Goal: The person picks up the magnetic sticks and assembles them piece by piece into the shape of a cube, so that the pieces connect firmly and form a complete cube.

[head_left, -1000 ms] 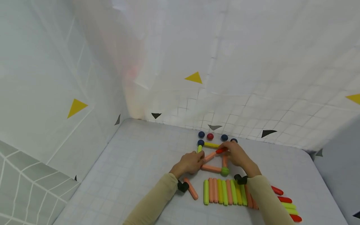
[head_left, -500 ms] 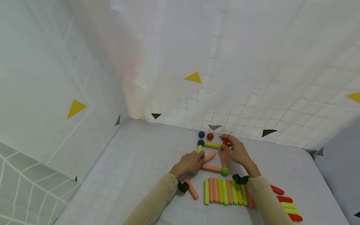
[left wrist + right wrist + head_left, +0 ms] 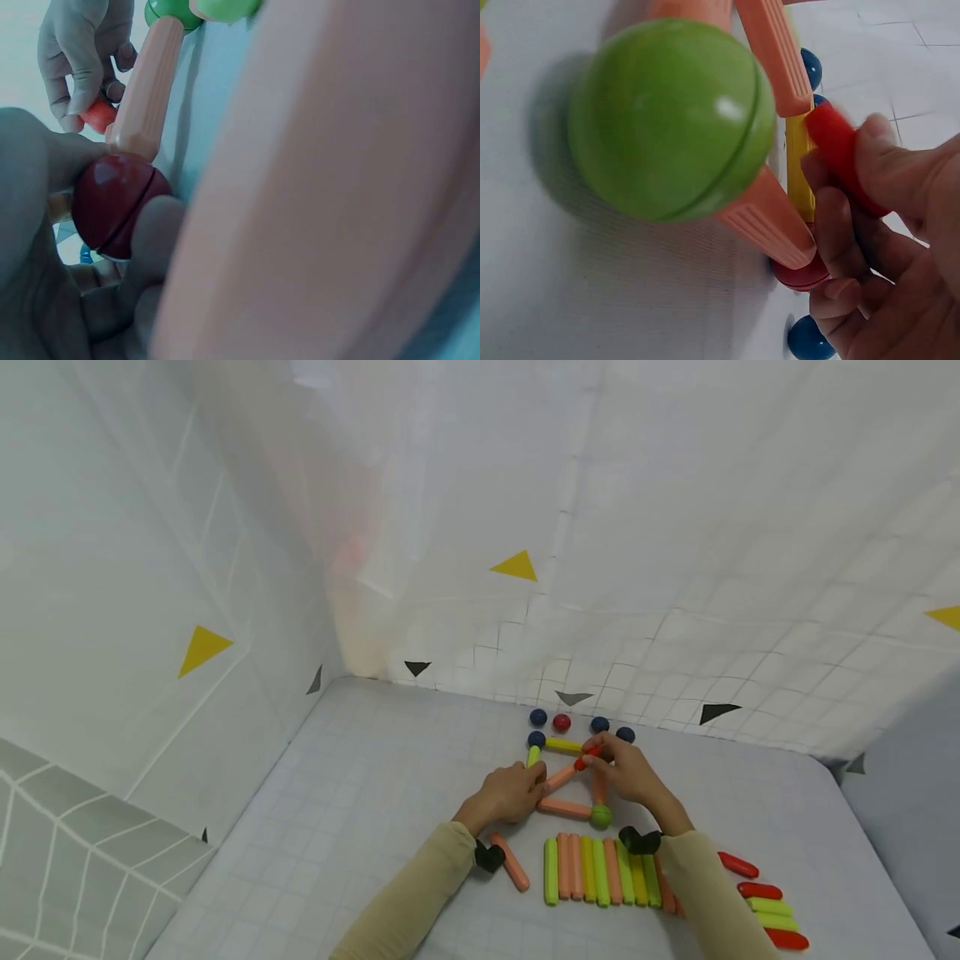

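My left hand (image 3: pixel 512 793) grips a dark red ball (image 3: pixel 112 199) that joins several magnetic rods. A peach rod (image 3: pixel 561 777) slants from that ball toward my right hand (image 3: pixel 626 768). Between thumb and fingers, my right hand pinches a red rod (image 3: pixel 840 150); in the head view its end is at the slanting rod's far end, whether touching I cannot tell. Another peach rod (image 3: pixel 565 808) runs to a green ball (image 3: pixel 601 816), from which a third peach rod (image 3: pixel 599 787) leads back. A yellow rod (image 3: pixel 562 746) and a lime rod (image 3: pixel 534 756) meet at a blue ball (image 3: pixel 536 739).
Several loose balls, blue (image 3: pixel 599 725) and red (image 3: pixel 561 722), lie along the back wall. In front, a row of rods (image 3: pixel 600 872) lies side by side. More red rods (image 3: pixel 760 891) are at the right. A loose peach rod (image 3: pixel 511 862) lies by the left wrist.
My right hand moved the red rod away toward the yellow rod's right end, turning it, then brought it back to the slanting peach rod's end. My left hand stayed put.
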`<state>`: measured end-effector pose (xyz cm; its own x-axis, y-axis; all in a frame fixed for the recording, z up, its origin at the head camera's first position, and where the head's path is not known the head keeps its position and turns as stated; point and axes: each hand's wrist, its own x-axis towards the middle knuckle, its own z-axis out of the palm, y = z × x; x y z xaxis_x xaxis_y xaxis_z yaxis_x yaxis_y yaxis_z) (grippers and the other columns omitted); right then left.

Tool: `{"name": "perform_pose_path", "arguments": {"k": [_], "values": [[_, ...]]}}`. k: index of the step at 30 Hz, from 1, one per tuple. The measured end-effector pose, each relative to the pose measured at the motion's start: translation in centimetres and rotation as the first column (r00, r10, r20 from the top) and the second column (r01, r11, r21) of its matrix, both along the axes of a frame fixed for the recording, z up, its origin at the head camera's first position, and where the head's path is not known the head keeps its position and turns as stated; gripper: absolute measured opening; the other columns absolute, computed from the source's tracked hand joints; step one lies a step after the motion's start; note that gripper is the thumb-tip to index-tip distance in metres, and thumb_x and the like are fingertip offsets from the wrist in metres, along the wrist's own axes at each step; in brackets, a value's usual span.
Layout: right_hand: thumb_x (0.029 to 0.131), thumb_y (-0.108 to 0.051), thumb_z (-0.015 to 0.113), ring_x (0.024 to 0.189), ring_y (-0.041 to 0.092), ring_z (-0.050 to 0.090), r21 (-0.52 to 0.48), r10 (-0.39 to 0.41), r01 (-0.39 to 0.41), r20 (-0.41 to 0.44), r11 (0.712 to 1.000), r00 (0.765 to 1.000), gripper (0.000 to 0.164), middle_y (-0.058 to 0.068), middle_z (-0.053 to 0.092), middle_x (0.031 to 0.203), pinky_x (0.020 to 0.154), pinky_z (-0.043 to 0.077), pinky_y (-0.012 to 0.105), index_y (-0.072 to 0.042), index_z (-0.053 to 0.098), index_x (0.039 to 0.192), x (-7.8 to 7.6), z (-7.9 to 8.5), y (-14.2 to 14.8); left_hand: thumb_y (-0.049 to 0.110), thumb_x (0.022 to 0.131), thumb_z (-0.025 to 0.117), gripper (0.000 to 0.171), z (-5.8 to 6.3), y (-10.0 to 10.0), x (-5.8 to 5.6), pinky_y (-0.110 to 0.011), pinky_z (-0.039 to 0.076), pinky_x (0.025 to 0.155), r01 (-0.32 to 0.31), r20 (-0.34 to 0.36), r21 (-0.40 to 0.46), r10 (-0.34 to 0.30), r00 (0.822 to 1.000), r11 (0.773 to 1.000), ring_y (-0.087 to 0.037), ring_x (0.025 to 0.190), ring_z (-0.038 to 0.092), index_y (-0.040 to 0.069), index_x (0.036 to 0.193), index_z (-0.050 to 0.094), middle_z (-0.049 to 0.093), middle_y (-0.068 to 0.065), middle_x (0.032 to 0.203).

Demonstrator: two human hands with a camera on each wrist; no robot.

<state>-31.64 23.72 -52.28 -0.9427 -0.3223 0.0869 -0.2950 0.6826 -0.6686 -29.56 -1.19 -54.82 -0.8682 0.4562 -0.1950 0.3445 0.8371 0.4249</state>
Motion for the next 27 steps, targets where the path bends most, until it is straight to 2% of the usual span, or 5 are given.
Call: {"name": "perform_pose_path", "arguments": {"k": [5, 13, 20, 24, 27], "values": [[0.102, -0.012, 0.072, 0.085, 0.019, 0.065, -0.007, -0.025, 0.025, -0.006, 1.0, 1.0, 0.013, 0.008, 0.078, 0.1, 0.073, 0.051, 0.028, -0.007, 0.066, 0.111, 0.05, -0.1, 0.02, 0.047, 0.112, 0.049, 0.023, -0.04, 0.1, -0.07, -0.03, 0.04, 0.06, 0.003, 0.023, -0.001, -0.003, 1.0, 1.0, -0.017, 0.073, 0.053, 0.026, 0.117, 0.056, 0.055, 0.002, 0.089], [0.097, -0.003, 0.075, 0.086, 0.019, 0.067, -0.04, -0.004, 0.007, 0.056, 0.999, 0.998, 0.014, 0.013, 0.077, 0.106, 0.071, 0.054, 0.025, -0.005, 0.066, 0.108, 0.21, -0.02, -0.17, 0.046, 0.112, 0.048, 0.021, -0.06, -0.17, 0.08, -0.031, 0.04, 0.061, 0.008, -0.015, -0.008, -0.008, 1.0, 1.0, -0.016, 0.074, 0.052, 0.028, 0.115, 0.057, 0.054, 0.003, 0.089], [0.088, -0.002, 0.084, 0.088, 0.024, 0.061, 0.005, 0.009, -0.009, -0.013, 1.0, 1.0, 0.022, 0.011, 0.074, 0.102, 0.074, 0.05, 0.031, -0.006, 0.067, 0.102, 0.33, 0.51, -0.56, 0.046, 0.112, 0.048, 0.02, -0.04, -0.14, 0.01, -0.03, 0.04, 0.06, 0.004, 0.001, -0.007, -0.004, 1.0, 1.0, -0.017, 0.074, 0.053, 0.027, 0.115, 0.056, 0.055, 0.002, 0.088], [0.087, -0.006, 0.087, 0.089, 0.023, 0.061, 0.071, 0.021, -0.016, -0.061, 0.997, 0.998, 0.026, 0.007, 0.073, 0.103, 0.081, 0.052, 0.036, -0.008, 0.07, 0.107, 0.0, 0.28, -0.69, 0.046, 0.112, 0.049, 0.021, -0.09, 0.05, -0.1, -0.03, 0.04, 0.06, -0.002, 0.022, -0.02, 0.003, 1.0, 1.0, -0.018, 0.074, 0.053, 0.027, 0.116, 0.055, 0.055, 0.001, 0.09], [0.087, -0.005, 0.086, 0.087, 0.022, 0.061, 0.13, 0.047, -0.033, -0.101, 0.991, 0.994, 0.027, 0.007, 0.074, 0.103, 0.08, 0.052, 0.037, -0.008, 0.074, 0.111, -0.28, -0.07, -0.71, 0.046, 0.112, 0.048, 0.022, -0.13, 0.19, -0.1, -0.03, 0.039, 0.059, -0.003, 0.021, -0.031, 0.004, 1.0, 1.0, -0.018, 0.073, 0.052, 0.026, 0.119, 0.056, 0.055, 0.001, 0.09]]}}
